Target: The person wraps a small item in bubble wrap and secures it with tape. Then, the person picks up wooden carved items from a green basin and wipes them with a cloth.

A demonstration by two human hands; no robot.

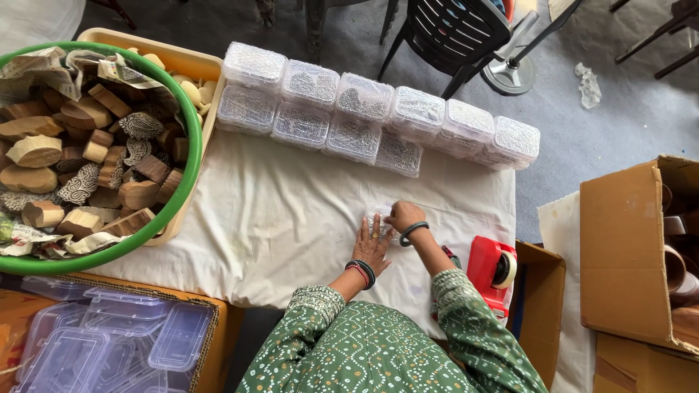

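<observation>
Both hands, left hand (371, 244) flat, right hand (403, 216) in closed grip, half hide a bubble-wrapped parcel (378, 217).

Both hands low, close together, forearms reaching forward.
Left hand (371, 244) flat, palm down, fingers spread; right hand (403, 216) curled, knuckles up, just beside it; bangles on both wrists.
</observation>
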